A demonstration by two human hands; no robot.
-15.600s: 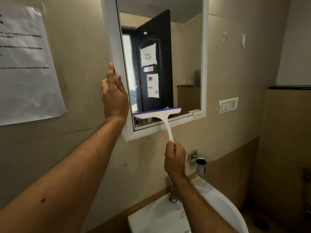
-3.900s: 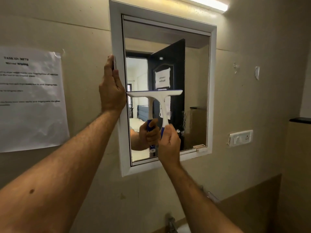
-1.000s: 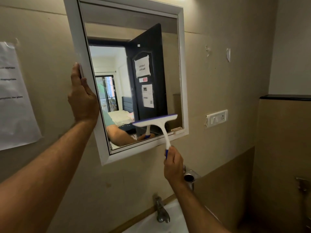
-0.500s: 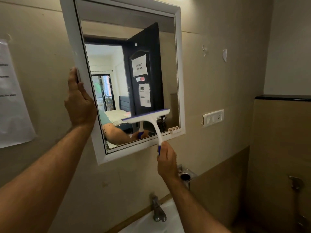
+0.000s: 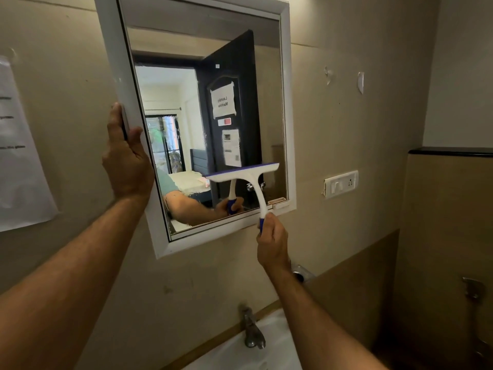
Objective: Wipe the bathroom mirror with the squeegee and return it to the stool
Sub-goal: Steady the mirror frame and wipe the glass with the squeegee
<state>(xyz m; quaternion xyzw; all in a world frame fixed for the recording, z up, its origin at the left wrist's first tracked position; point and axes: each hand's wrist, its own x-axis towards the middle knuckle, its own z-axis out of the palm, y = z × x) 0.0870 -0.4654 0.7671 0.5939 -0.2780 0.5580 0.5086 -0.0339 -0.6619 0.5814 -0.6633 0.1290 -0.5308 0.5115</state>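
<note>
A white-framed mirror [image 5: 287, 108] hangs on the beige wall. My left hand [image 5: 127, 158] grips the frame's left edge, thumb on the front. A white squeegee [image 5: 244, 177] with a blue blade edge and blue handle end lies against the glass in the lower right part of the mirror. My right hand [image 5: 272, 243] is closed on its handle just below the frame's bottom rail. The glass reflects a dark door, a bright room, my arm and the squeegee. No stool is in view.
A white basin [image 5: 277, 351] with a metal tap [image 5: 252, 331] sits below the mirror. A metal holder [image 5: 300, 272] is on the wall behind my right wrist. A switch plate [image 5: 341, 181] is to the right, a paper sheet [image 5: 18, 166] to the left.
Over the last second the squeegee has stayed low on the glass near the bottom right. The view shifted slightly. My left hand has kept its hold on the frame.
</note>
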